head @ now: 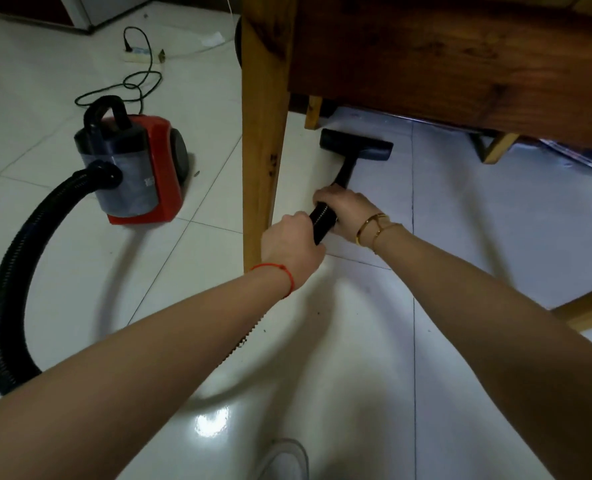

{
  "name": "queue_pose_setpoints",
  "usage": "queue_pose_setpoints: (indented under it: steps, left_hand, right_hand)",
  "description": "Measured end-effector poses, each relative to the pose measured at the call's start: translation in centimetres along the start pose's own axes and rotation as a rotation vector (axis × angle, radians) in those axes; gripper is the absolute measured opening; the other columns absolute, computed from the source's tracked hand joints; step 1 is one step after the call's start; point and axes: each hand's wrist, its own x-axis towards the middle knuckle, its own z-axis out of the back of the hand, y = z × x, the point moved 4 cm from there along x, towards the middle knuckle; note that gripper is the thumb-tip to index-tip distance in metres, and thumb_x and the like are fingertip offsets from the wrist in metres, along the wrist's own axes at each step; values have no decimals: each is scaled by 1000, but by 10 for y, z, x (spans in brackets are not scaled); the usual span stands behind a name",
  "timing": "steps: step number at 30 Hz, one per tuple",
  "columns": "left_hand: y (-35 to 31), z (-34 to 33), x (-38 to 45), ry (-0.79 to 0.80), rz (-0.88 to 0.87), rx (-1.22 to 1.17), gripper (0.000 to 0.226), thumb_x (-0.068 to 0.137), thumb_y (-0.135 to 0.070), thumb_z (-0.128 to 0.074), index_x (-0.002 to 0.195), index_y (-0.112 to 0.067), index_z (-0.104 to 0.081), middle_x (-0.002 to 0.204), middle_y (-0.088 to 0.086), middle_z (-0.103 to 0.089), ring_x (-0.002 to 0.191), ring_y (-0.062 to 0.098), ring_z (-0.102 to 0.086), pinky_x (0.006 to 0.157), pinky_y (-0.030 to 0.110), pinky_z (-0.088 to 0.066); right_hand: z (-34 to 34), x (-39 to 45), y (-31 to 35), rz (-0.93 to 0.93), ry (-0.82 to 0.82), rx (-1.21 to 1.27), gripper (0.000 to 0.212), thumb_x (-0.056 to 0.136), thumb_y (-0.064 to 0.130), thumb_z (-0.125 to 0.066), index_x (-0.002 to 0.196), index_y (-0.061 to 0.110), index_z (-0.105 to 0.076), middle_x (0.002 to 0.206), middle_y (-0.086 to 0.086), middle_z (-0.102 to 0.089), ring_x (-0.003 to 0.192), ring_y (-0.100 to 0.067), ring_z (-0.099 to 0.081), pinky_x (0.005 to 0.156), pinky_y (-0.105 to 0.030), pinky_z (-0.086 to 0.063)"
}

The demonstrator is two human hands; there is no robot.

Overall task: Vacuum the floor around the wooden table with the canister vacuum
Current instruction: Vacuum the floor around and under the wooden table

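Black hose (322, 218) gripped by left hand (292, 242) and right hand (348, 211), nozzle (356, 145) under table (443, 64) edge, beside leg (263, 133)

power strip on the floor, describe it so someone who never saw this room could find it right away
Start at the red vacuum standing on the white tile floor, left of the wooden table leg. Follow its dark cord away from the person, toward the far wall, to the power strip. It is a flat white bar with one black plug stuck in it, the only pale thing at the cord's end.
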Motion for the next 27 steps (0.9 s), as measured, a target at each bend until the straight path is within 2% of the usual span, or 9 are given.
queue_pose_setpoints:
  steps: [2,4,8,13,15,19,22,25,27]
  left_hand:
    - [-3,-3,18,-17,11,-8,29,87,-26,-59,109,-9,-54,97,7,-63,68,18,-49,53,26,-37]
    - [-7,-4,35,-30,24,-15,30,87,-25,-59,112,-9,-55,100,8,-64,70,19,-50,55,26,-38]
    - [-15,-6,60,-36,39,-13,30,86,-22,-59,113,-8,-55,104,9,-63,85,25,-63,61,27,-42]
    - [-19,-2,72,-26,34,-8,30,87,-20,-57,114,-7,-55,107,9,-62,92,25,-63,64,27,-43]
    - [-20,1,69,-27,33,-6,30,87,-21,-57,114,-8,-55,105,9,-62,89,24,-63,63,27,-42]
    - [-15,4,45,-18,37,13,27,87,-23,-57,110,-8,-55,99,8,-62,72,20,-53,58,27,-40]
    - [-6,6,14,-14,39,54,24,88,-25,-57,105,-9,-53,94,6,-60,67,18,-49,52,25,-37]
    - [2,10,-19,0,46,94,23,88,-28,-57,102,-11,-51,87,3,-54,66,19,-48,55,27,-37]
    - [9,11,-38,20,58,98,23,86,-27,-58,101,-11,-52,83,1,-52,65,20,-50,56,28,-40]
  right_hand:
    - [1,16,-14,-29,22,3,23,84,13,-62,104,6,-54,107,-14,-56,90,-27,-53,72,-29,-39]
    - [3,31,-26,-63,43,10,20,86,18,-59,101,9,-52,106,-12,-56,88,-27,-54,70,-29,-36]
    - [13,48,-38,-57,31,22,22,88,20,-58,102,4,-54,104,-15,-60,92,-32,-58,78,-38,-47]
    - [20,56,-46,-52,26,32,25,86,20,-61,102,2,-56,102,-18,-62,92,-35,-59,82,-48,-50]
    - [22,55,-42,-45,39,27,24,87,20,-60,102,2,-56,102,-19,-63,92,-34,-59,82,-48,-50]
    - [22,37,-24,-23,60,43,23,87,17,-58,104,2,-56,106,-16,-60,95,-31,-58,82,-41,-48]
    - [14,15,-4,51,37,63,24,85,12,-62,107,3,-56,109,-14,-58,98,-29,-54,84,-39,-47]
    - [3,-4,18,137,-36,69,24,81,6,-64,103,2,-57,105,-16,-58,95,-29,-53,76,-37,-48]
    - [-5,-14,32,168,-57,78,22,79,2,-63,99,3,-56,101,-14,-58,94,-28,-52,70,-31,-44]
